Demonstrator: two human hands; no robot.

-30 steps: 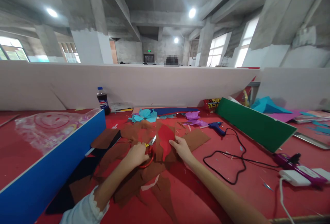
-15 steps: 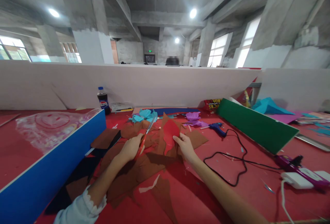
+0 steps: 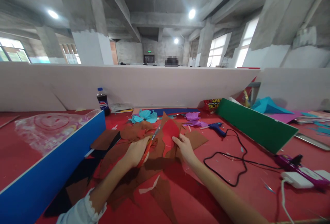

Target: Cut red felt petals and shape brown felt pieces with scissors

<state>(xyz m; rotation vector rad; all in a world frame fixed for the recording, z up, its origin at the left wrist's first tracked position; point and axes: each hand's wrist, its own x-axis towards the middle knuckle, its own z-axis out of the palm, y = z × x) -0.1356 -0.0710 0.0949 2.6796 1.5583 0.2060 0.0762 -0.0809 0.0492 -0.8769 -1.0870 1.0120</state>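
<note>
My left hand [image 3: 136, 152] is closed round the orange handles of a pair of scissors [image 3: 147, 152], whose blades point up and right to the edge of a brown sheet. Between finger and thumb, my right hand [image 3: 183, 146] pinches a red petal-shaped piece [image 3: 170, 133] together with the brown sheet [image 3: 165, 119] behind it. Several brown scraps [image 3: 129, 176] lie under and around my hands. A turquoise paper flower [image 3: 144, 115] and a purple paper flower [image 3: 193, 116] rest just beyond. I cannot tell whether the sheet is paper or felt.
A blue board [image 3: 59, 148] stands at left, a green board [image 3: 255, 124] at right. A blue glue gun [image 3: 218, 128] with a black cord lies right of my hands, near a purple power strip [image 3: 301, 170]. A cola bottle [image 3: 103, 103] stands by the white partition [image 3: 154, 83].
My left hand has moved right with the scissors, bringing the blades from left of the brown sheet up to its edge. My right hand keeps its pinch almost in place.
</note>
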